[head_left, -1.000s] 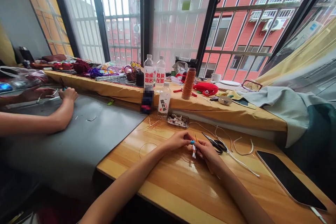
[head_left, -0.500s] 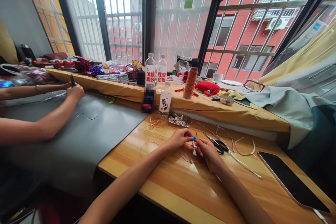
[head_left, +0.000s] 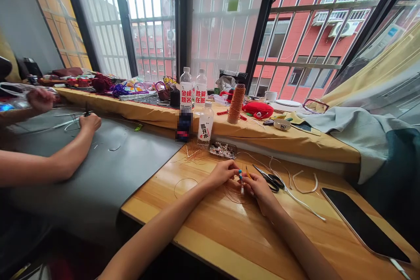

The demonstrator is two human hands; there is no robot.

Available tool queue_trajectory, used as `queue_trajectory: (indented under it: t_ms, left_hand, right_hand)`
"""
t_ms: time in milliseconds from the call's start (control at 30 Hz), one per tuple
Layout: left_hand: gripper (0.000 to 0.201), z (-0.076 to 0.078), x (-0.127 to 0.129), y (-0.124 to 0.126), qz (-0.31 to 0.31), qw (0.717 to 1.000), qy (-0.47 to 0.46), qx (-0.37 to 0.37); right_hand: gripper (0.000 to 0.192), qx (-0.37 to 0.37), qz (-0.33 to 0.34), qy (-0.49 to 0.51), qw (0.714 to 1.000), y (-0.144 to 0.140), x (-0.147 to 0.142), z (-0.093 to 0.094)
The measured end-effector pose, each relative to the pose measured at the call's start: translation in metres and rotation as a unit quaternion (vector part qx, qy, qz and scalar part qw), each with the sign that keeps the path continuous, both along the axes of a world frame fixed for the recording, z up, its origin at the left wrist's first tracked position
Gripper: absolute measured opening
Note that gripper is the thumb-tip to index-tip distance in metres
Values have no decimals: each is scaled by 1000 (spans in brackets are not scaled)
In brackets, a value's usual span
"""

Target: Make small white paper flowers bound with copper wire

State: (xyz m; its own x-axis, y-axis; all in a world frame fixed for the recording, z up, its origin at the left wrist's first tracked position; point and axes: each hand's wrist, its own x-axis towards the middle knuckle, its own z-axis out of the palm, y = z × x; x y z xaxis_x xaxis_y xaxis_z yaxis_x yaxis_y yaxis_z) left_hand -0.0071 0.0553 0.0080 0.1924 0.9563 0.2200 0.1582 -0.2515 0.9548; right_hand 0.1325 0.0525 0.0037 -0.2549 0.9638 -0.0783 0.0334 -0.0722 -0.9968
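Over the wooden table, my left hand and my right hand meet with fingertips pinched. Between them is a short piece of white cord, bound with brown thread near its middle, its lower end hanging down. A thin orange-brown pointed thing sticks up by my right fingers; its kind is unclear. Loose brown thread curls on the table below. Black-handled scissors lie just beyond my right hand, next to a length of white cord.
A tray of beads and a water bottle stand behind my hands. A cone of brown thread is on the cloth-covered ledge. A phone lies at right. At left, a co-worker's hand holds a dark tool over the grey mat.
My fingers have shifted slightly around the white cord, and more of the pointed thing shows by my right hand. The co-worker's hands have moved apart, one rising to the left.
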Motion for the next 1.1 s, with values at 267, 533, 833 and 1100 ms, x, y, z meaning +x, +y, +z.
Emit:
queue_trajectory:
  t_ms: [267,533,833,1100]
  left_hand:
    - [16,1,-2,1,-39,996,-30,-80]
    - [19,-5,-3,3,-25,998,45,-37]
    - [5,-7,-2,5,23,999,26,17]
    - [2,-4,-1,2,45,997,40,50]
  right_hand:
    - [18,-2,4,-4,1000,2,1,-3]
    - [18,12,10,-13,1000,-2,2,-2]
    - [29,-25,-44,18,999,0,-3,3]
    - [27,-33,39,-7,999,7,1,-1]
